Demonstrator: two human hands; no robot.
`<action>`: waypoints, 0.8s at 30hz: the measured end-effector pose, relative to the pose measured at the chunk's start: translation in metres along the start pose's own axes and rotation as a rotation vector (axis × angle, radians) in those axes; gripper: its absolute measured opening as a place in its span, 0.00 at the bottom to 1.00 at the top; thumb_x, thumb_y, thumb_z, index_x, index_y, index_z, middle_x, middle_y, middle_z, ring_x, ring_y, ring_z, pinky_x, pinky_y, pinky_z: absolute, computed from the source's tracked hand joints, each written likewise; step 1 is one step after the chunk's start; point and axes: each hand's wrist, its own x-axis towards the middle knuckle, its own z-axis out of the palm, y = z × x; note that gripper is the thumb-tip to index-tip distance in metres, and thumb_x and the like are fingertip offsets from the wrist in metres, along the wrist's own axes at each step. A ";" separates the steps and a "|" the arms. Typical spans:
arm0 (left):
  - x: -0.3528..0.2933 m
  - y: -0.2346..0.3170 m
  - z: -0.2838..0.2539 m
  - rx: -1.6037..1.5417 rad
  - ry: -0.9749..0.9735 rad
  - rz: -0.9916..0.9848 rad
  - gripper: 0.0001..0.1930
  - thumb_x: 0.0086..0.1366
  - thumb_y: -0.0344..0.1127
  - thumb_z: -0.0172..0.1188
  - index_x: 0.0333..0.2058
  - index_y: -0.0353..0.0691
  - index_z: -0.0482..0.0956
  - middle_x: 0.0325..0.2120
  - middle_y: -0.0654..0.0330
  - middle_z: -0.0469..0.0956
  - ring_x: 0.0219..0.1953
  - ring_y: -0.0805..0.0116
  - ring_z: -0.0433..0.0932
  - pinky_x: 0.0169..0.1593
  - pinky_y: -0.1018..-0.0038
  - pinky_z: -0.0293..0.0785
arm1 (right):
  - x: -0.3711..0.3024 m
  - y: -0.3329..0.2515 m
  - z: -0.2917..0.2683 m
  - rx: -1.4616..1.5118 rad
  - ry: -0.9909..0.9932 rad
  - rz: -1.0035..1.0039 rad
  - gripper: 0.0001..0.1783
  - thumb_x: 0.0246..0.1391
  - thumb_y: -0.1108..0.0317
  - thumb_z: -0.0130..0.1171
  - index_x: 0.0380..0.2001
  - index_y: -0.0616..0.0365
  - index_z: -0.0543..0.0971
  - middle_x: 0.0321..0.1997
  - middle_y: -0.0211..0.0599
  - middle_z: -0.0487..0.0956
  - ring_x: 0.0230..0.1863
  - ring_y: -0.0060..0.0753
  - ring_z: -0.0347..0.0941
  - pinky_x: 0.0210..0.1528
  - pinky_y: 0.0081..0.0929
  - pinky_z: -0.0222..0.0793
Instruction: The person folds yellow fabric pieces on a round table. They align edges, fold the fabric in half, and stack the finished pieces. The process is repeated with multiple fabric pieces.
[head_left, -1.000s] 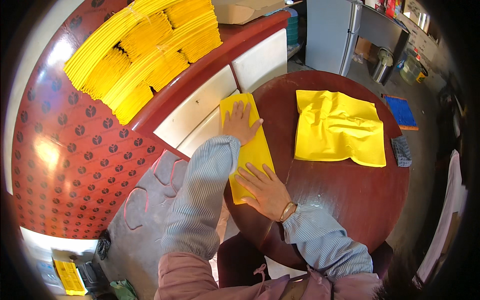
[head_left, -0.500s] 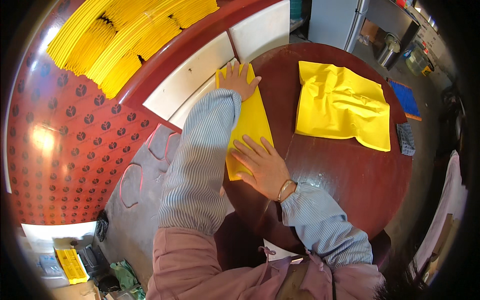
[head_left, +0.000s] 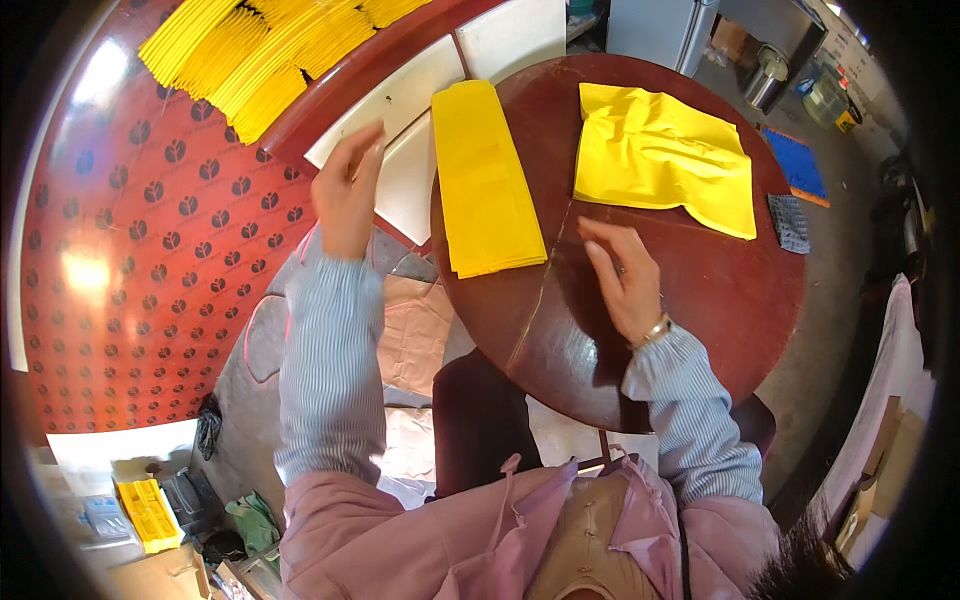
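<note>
A long yellow folded sheet (head_left: 485, 185) lies flat near the left rim of the round, dark red table (head_left: 690, 300). My left hand (head_left: 347, 195) is raised to the left of it, off the table's edge, with loosely bent fingers and nothing in them. On the other side my right hand (head_left: 627, 280) hovers over the table, its thumb and fingers apart and holding nothing. Beyond it lies a wider, creased yellow sheet (head_left: 665, 155). Neither hand touches any yellow piece.
Stacks of folded yellow pieces (head_left: 250, 60) lie on the red patterned board (head_left: 150, 270) at the upper left. White drawer fronts (head_left: 400, 95) stand beside the table. A grey cloth (head_left: 789, 223) sits at the table's right edge. Brown cardboard (head_left: 412, 335) is on the floor.
Both hands have lifted off the folded yellow sheet: the left moved left, the right moved right. The view has shifted, so the table appears higher and the cardboard on the floor shows.
</note>
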 end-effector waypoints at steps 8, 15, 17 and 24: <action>-0.148 0.201 -0.040 -0.535 -0.014 0.607 0.15 0.70 0.39 0.68 0.50 0.43 0.76 0.39 0.57 0.82 0.36 0.65 0.78 0.39 0.70 0.77 | -0.056 -0.020 0.008 0.000 -0.188 0.001 0.05 0.60 0.74 0.68 0.40 0.57 0.86 0.36 0.39 0.82 0.37 0.42 0.79 0.39 0.33 0.76; -0.156 0.277 -0.084 -0.756 -0.440 0.740 0.26 0.65 0.35 0.75 0.61 0.52 0.79 0.46 0.73 0.85 0.45 0.72 0.78 0.44 0.72 0.76 | -0.044 -0.011 0.015 -0.016 -0.057 0.104 0.07 0.61 0.74 0.67 0.42 0.58 0.86 0.38 0.39 0.81 0.37 0.35 0.80 0.41 0.28 0.75; -0.157 0.268 -0.071 -0.740 -0.274 0.816 0.24 0.67 0.37 0.72 0.60 0.54 0.78 0.46 0.74 0.84 0.46 0.72 0.76 0.44 0.71 0.76 | -0.038 -0.005 0.012 0.031 -0.039 0.173 0.08 0.63 0.74 0.66 0.44 0.57 0.86 0.40 0.38 0.81 0.38 0.33 0.79 0.42 0.28 0.75; -0.144 0.105 0.022 0.040 0.102 0.039 0.22 0.67 0.21 0.64 0.59 0.32 0.79 0.62 0.51 0.78 0.66 0.59 0.76 0.70 0.62 0.72 | 0.001 0.005 0.025 0.137 -0.088 0.047 0.09 0.67 0.72 0.63 0.48 0.56 0.86 0.40 0.38 0.80 0.37 0.35 0.78 0.42 0.29 0.74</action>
